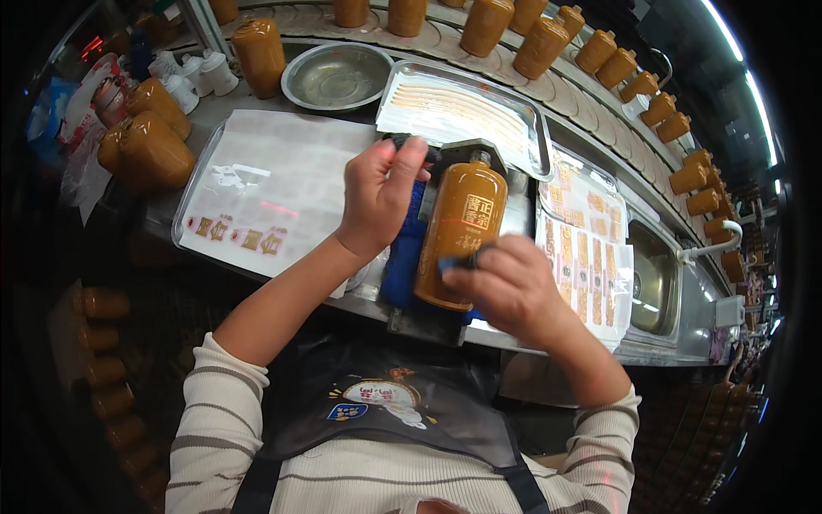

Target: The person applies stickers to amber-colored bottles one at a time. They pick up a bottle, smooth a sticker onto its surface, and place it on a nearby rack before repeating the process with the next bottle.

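Note:
A glossy brown ceramic bottle (440, 244) lies before me in a metal holder (474, 146), its neck pointing away from me. Gold characters and a square gold emblem mark its upper face. My left hand (385, 193) is closed around a black knob (431, 154) beside the bottle's shoulder. Over the bottle's lower right side, my right hand (514, 283) grips a small black tool with a blue edge (453, 263); it is blurred, and its exact kind cannot be told. Blue cloth (403, 270) lies along the bottle's left side.
At left, a tray lined with white sheet (289, 173) bears gold decals (257, 241). Behind are a metal basin (337, 77) and a tray of gold strips (462, 106). More decal sheets (581, 257) lie right, before a sink (655, 283). Brown bottles (542, 48) line a conveyor (559, 90).

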`<move>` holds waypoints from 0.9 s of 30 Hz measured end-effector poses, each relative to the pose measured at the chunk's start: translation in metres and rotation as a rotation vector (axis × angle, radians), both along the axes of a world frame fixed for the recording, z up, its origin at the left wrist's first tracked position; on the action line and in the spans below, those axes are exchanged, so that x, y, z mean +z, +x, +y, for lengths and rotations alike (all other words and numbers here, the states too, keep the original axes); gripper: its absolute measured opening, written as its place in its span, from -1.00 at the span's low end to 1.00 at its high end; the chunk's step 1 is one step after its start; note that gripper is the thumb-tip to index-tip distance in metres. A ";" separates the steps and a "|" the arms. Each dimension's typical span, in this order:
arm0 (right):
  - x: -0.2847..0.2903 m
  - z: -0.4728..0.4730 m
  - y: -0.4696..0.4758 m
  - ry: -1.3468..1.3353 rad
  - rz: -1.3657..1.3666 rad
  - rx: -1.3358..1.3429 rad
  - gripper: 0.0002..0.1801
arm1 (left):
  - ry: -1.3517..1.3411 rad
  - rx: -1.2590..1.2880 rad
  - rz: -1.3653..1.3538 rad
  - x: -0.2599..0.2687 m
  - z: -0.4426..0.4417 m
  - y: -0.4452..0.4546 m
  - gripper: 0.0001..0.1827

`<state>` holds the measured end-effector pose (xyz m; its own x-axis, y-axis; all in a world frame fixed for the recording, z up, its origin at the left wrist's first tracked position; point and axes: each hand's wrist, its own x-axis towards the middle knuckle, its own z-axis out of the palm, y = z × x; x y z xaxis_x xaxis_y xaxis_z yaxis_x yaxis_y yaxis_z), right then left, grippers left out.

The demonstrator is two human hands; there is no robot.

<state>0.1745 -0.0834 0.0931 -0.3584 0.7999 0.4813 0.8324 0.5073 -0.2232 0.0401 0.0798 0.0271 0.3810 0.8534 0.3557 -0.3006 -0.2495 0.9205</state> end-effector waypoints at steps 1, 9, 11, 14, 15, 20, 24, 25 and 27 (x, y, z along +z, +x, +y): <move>0.000 -0.015 -0.008 -0.113 0.115 0.086 -0.68 | 0.121 0.056 0.081 -0.005 0.009 0.001 -0.51; -0.064 -0.105 0.081 -0.516 1.780 -0.605 -0.74 | 0.264 -0.070 0.566 -0.002 0.006 0.054 -0.54; -0.074 -0.093 0.024 -0.423 1.095 -0.667 -0.67 | 0.161 -0.176 0.657 0.014 0.006 0.049 -0.50; -0.074 -0.041 -0.050 -0.196 0.491 -0.640 -0.13 | 0.029 -0.135 0.602 -0.015 0.023 0.076 -0.46; -0.086 -0.029 -0.047 -0.134 0.345 -0.662 -0.03 | 0.008 -0.138 0.600 -0.011 0.021 0.078 -0.45; -0.075 -0.052 -0.057 -0.199 0.626 -0.589 0.06 | -0.030 -0.154 0.552 -0.002 0.018 0.056 -0.46; -0.031 -0.050 -0.082 -0.247 0.280 -0.315 0.05 | 0.047 -0.271 0.359 0.013 0.050 -0.097 -0.60; -0.026 -0.031 -0.089 -0.236 0.164 -0.180 0.04 | -0.013 -0.304 0.328 0.026 0.053 -0.147 -0.71; -0.014 0.004 -0.112 -0.205 -0.048 0.057 0.06 | -0.060 -0.124 0.456 0.042 0.035 -0.237 -0.81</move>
